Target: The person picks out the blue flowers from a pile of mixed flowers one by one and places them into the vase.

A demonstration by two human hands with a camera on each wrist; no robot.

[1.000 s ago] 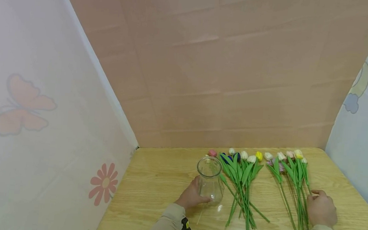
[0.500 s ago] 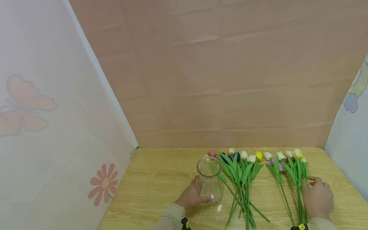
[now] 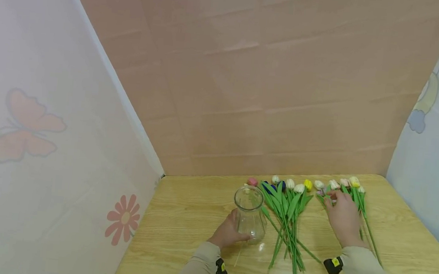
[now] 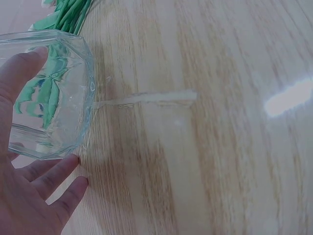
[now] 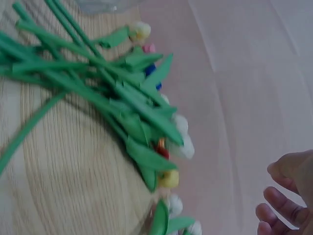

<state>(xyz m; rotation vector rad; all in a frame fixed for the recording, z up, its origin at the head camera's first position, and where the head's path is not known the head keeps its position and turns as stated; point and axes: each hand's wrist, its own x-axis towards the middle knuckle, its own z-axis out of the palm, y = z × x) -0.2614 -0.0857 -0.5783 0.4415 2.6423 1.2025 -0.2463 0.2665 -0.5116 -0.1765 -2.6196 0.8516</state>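
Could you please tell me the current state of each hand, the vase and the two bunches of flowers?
Left hand: grips the vase.
Vase: upright, empty, on the table.
Right hand: fingers loosely spread over the right bunch.
Middle bunch: lying flat, untouched.
Right bunch: lying flat.

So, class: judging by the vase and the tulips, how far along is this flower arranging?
Barely started. Done: the glass vase stands upright, steadied by the left hand. In hand: the right hand reaches over the right bunch of tulips. Left: no stem is in the vase; the middle bunch lies untouched.
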